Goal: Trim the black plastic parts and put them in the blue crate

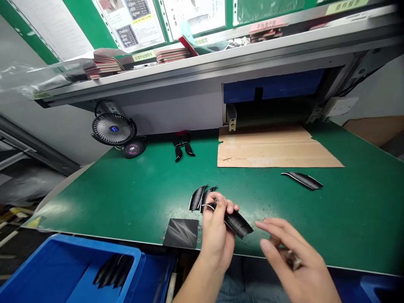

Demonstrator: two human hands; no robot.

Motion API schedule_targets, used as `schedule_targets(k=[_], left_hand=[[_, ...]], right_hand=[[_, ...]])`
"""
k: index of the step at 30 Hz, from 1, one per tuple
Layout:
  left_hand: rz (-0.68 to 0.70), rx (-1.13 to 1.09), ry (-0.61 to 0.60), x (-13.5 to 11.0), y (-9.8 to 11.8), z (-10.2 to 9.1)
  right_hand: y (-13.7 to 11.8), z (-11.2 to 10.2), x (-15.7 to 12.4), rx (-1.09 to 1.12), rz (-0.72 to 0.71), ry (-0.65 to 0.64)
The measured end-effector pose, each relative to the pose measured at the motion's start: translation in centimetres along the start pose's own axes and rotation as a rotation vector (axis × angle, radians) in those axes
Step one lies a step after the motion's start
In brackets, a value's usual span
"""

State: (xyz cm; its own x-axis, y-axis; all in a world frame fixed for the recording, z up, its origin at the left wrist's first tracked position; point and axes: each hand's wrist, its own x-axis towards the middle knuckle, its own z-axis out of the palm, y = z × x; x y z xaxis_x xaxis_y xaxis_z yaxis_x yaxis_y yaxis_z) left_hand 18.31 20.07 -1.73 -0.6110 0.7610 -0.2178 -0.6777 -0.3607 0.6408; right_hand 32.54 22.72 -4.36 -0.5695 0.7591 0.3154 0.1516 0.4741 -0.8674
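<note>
My left hand [217, 229] grips a curved black plastic piece [239, 224] with a pale edge, thumb on top, above the front of the green table. Just behind that hand lie two similar black curved pieces [197, 198], the second partly hidden by my fingers. To the right, my right hand [292, 256] is raised with thumb and forefinger apart, not touching the piece. Its other fingers curl around a small, blurred brownish, metallic-looking object [294, 260] that I cannot make out. A flat black square pad [181, 232] lies left of my left wrist.
Another black curved piece [303, 180] lies at right, near a cardboard sheet [277, 153]. A small fan [114, 128] and dark parts [184, 147] stand farther back. A blue bin [94, 246] with several black pieces sits lower left. An overhead shelf [202, 63] spans the back.
</note>
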Motion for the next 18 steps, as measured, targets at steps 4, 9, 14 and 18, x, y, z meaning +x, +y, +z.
schedule_targets(k=[4, 9, 14, 18], left_hand=[[0.062, -0.053, -0.035, -1.3, -0.1, 0.3], [-0.038, -0.221, 0.072, -1.7, 1.0, 0.4], [-0.096, -0.191, 0.093, -1.1, 1.5, -0.3], [-0.042, -0.171, 0.033, -1.3, 1.2, -0.5]], right_hand=[[0.8, 1.4, -0.4, 0.051, 0.171, 0.04], [0.7, 1.6, 0.4, 0.002, -0.046, -0.024], [1.2, 2.5, 0.0, 0.082, 0.091, -0.08], [1.9, 3.0, -0.3, 0.102, 0.137, -0.092]])
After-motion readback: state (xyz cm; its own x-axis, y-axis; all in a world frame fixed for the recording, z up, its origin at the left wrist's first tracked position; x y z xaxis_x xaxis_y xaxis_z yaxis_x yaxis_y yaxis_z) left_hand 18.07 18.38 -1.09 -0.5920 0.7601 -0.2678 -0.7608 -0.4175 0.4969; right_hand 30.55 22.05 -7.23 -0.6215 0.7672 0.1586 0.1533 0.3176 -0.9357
